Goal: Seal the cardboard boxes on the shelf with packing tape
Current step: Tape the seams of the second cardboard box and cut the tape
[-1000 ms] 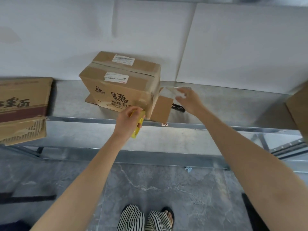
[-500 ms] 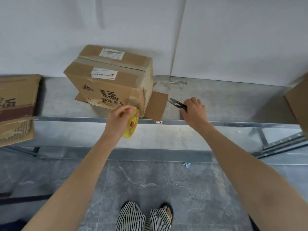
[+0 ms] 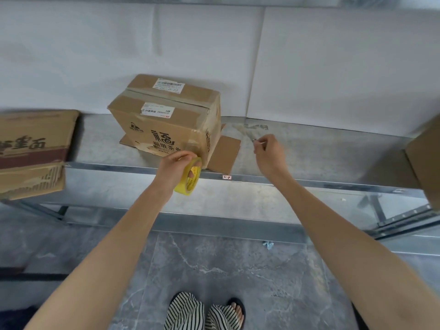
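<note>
Centrally, a brown cardboard box [image 3: 166, 120] sits on a grey metal shelf [image 3: 321, 153]. Dark characters are printed on its front, and its top carries two white labels, with a strip of tape running along the seam between them. Its bottom flaps splay out flat onto the shelf.

Just in front of the box's lower right corner, the left hand [image 3: 175, 167] holds a yellow roll of tape [image 3: 194, 181], its grip curled around the roll. To the right of the box, near the splayed flap, the right hand [image 3: 267, 154] is raised over the shelf. Its grip pinches a small tool [image 3: 254, 140], of which only a tip shows.

Well to the left of the box sits a second box [image 3: 35, 148], and far to its right a third box [image 3: 426, 160] enters at the edge. White panels [image 3: 333, 67] stand behind the box. Below it, striped trouser legs and sandalled feet [image 3: 235, 312] stand on a grey stone floor [image 3: 238, 270].
</note>
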Demonstrator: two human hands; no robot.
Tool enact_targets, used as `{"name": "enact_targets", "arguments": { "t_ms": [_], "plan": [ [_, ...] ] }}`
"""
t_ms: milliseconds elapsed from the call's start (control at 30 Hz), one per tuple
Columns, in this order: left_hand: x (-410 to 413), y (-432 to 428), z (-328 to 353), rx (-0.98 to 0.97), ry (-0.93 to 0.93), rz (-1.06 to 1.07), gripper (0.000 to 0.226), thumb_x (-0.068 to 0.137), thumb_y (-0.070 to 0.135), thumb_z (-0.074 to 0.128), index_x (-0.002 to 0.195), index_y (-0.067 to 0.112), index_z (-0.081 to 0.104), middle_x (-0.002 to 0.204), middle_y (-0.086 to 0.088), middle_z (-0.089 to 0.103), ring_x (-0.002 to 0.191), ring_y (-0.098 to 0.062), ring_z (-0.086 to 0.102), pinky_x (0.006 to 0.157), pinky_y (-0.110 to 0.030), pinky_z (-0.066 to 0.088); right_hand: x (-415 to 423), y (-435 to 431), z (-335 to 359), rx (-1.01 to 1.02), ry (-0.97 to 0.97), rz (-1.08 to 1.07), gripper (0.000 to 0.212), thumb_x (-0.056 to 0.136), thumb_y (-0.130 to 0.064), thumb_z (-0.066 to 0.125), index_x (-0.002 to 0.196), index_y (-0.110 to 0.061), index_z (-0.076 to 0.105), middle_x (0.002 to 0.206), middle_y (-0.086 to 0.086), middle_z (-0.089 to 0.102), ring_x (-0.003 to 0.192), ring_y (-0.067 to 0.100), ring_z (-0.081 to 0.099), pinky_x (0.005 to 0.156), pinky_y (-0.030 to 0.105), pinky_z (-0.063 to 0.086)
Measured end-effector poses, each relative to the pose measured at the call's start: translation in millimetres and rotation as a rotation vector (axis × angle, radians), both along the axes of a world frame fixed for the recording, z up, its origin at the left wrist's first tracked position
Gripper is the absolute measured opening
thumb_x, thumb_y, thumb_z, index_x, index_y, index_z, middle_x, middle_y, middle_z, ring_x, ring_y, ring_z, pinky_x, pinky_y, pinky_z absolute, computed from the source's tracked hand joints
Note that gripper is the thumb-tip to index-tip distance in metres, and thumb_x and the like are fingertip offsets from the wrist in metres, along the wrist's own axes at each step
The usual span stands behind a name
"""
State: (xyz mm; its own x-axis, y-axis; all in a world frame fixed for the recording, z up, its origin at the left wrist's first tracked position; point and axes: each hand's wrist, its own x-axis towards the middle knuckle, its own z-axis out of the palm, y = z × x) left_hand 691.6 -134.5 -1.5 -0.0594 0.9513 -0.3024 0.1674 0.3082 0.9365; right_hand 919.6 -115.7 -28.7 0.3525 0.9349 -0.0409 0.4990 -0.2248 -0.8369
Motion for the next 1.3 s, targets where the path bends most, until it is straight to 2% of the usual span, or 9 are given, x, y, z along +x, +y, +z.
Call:
{"name": "enact_targets", "arguments": {
  "t_ms": [100, 267, 367, 600, 800, 933, 1067, 1200, 1300],
  "plan": [
    [2.2, -1.9, 0.0, -0.01, -0.03, 0.036, 0.023, 0.09, 0.009, 0.056, 0.076, 0.024, 0.068, 0.068, 0.003, 0.066, 0.05, -0.012, 0.053, 0.066, -0.024, 0.045, -33.7, -18.1, 18.2, 0.027, 0.098, 0.18, 0.014, 0.096, -0.023, 0.048, 0.096, -0.011, 0.055, 0.074, -0.004, 0.054, 0.061, 0.006, 0.045, 0.048, 0.012, 0.033],
    [2.6, -4.0, -1.9, -0.01, -0.077, 0.04, 0.025, 0.09, 0.005, 0.055, 0.075, 0.02, 0.067, 0.068, 0.003, 0.066, 0.049, -0.013, 0.051, 0.063, -0.024, 0.045, -64.4, -37.4, 23.1, -0.034, 0.058, 0.425, 0.028, 0.095, -0.029, 0.052, 0.079, -0.008, 0.06, 0.058, -0.007, 0.044, 0.051, 0.003, 0.038, 0.049, 0.018, 0.031],
    [0.6, -3.6, -4.1, 0.002, -0.064, 0.014, 0.024, 0.09, 0.004, 0.053, 0.077, 0.018, 0.067, 0.08, -0.006, 0.067, 0.054, -0.015, 0.052, 0.063, -0.024, 0.045, -72.7, -36.9, 20.7, -0.075, 0.039, 0.43, 0.031, 0.096, -0.028, 0.051, 0.066, -0.021, 0.055, 0.055, -0.011, 0.044, 0.052, 0.006, 0.039, 0.051, 0.021, 0.031],
    [-1.6, -2.1, -3.9, 0.008, -0.101, -0.009, 0.017, 0.087, 0.004, 0.057, 0.078, 0.012, 0.069, 0.065, 0.002, 0.064, 0.042, -0.002, 0.051, 0.045, -0.011, 0.041, -87.4, -30.8, 20.6, -0.026, 0.107, 0.385, 0.043, 0.095, -0.023, 0.054, 0.054, -0.032, 0.044, 0.04, -0.017, 0.039, 0.042, 0.003, 0.034, 0.044, 0.014, 0.026],
    [-3.8, 1.4, -2.9, 0.01, -0.08, -0.042, 0.02, 0.087, 0.006, 0.057, 0.073, 0.016, 0.067, 0.059, 0.009, 0.061, 0.04, 0.003, 0.05, 0.041, -0.006, 0.037, -76.3, -29.5, 15.3, -0.01, 0.112, 0.341, 0.03, 0.091, -0.021, 0.058, 0.063, -0.03, 0.058, 0.049, -0.017, 0.049, 0.047, 0.0, 0.04, 0.048, 0.015, 0.03],
    [-3.4, 2.2, -4.8, 0.009, -0.012, -0.07, 0.01, 0.081, 0.016, 0.069, 0.077, 0.024, 0.064, 0.07, 0.01, 0.058, 0.043, 0.01, 0.051, 0.04, -0.005, 0.036, -42.2, -25.4, -2.6, -0.082, -0.069, 0.201, 0.009, 0.092, -0.025, 0.057, 0.086, -0.022, 0.062, 0.068, -0.01, 0.058, 0.055, 0.003, 0.047, 0.048, 0.017, 0.034],
    [1.6, 2.2, -9.5, 0.051, 0.033, -0.073, 0.011, 0.078, 0.019, 0.073, 0.079, 0.022, 0.063, 0.062, 0.01, 0.056, 0.04, 0.002, 0.047, 0.044, -0.009, 0.041, -11.9, -13.3, -24.2, -0.104, -0.242, 0.034, 0.016, 0.094, -0.024, 0.052, 0.099, -0.012, 0.06, 0.085, 0.006, 0.063, 0.067, 0.016, 0.051, 0.053, 0.025, 0.034],
    [4.5, 5.1, -11.7, 0.075, 0.049, -0.038, 0.009, 0.082, 0.02, 0.068, 0.076, 0.025, 0.062, 0.052, 0.015, 0.053, 0.039, 0.001, 0.045, 0.042, -0.01, 0.04, 2.5, 0.1, -39.7, -0.123, -0.438, 0.029, 0.027, 0.095, -0.026, 0.052, 0.114, -0.008, 0.059, 0.107, 0.014, 0.058, 0.096, 0.029, 0.051, 0.078, 0.035, 0.042],
    [5.4, 5.6, -11.7, 0.096, 0.037, -0.034, 0.013, 0.086, 0.02, 0.062, 0.074, 0.024, 0.064, 0.051, 0.016, 0.056, 0.04, 0.001, 0.045, 0.042, -0.01, 0.039, 0.9, 4.7, -40.7, -0.263, -0.642, 0.064, 0.035, 0.097, -0.036, 0.048, 0.125, -0.016, 0.056, 0.127, 0.013, 0.048, 0.117, 0.032, 0.04, 0.096, 0.043, 0.034]
  ]
}}
